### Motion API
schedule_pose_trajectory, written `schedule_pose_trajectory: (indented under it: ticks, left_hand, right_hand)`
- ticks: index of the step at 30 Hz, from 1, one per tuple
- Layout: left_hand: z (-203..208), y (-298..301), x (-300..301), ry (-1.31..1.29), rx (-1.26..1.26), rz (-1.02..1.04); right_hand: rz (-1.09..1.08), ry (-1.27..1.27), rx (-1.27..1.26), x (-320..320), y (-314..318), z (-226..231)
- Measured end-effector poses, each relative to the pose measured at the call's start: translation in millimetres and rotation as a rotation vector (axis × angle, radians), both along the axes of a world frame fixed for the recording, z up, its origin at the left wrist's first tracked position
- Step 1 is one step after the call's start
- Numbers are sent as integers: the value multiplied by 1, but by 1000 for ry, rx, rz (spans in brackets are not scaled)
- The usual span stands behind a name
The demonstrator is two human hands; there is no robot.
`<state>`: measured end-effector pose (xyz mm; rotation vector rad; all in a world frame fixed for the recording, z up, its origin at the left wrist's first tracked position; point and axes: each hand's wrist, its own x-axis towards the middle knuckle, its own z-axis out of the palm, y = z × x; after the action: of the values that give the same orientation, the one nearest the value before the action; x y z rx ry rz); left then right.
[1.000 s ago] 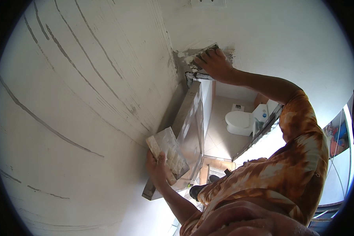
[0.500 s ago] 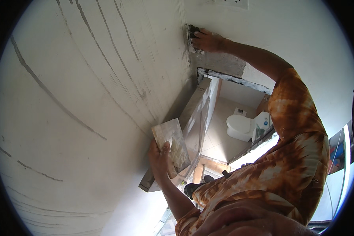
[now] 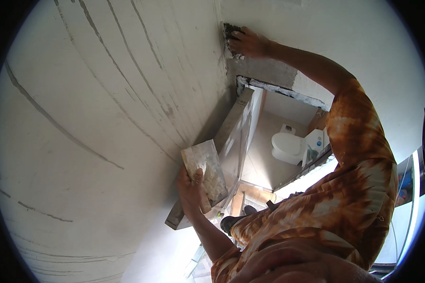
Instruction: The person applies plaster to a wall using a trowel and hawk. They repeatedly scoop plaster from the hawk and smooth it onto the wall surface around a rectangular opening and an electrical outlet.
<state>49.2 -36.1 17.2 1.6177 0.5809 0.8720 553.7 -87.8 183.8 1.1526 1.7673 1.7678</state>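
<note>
One board, one trowel, by my count.
Left hand: fingers clamped on the pale, paste-lumped board, low beside the streaked wall. Right hand: fingers clamped on the dark, smeared trowel, high above one doorway.

Floor was pale, finely jointed, brightest toward its near end. White toilet stood on it, lid down; small square piece showed beside it, footing unclear. Grey board carried pale plaster, unevenly spread, face partly bare.
</note>
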Motion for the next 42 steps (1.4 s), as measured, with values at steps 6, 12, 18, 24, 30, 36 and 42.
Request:
schedule_pose_trajectory:
  ticks: [6,12,18,24,30,36,42]
  left_hand:
    - [4,1,-3,139,68,24]
    - [5,1,-2,28,-11,-34]
    - [4,1,-2,82,6,-2]
    - [7,-1,0,108,45,40]
    - [5,-5,-4,48,-41,34]
    - [8,-6,-5,113,72,97]
    - [12,-6,-5,183,64,88]
  right_hand:
    - [-215,52,-50,-10,-6,2]
    - [-47,39,98,-21,-1,19]
    - [-583,196,-117,-32,0,17]
    - [-390,38,68,-40,0,17]
    - [-479,140,252,-49,-78,1]
    - [-588,310,576,-66,-187,-38]
    - [-663,525,598,-112,-228,-84]
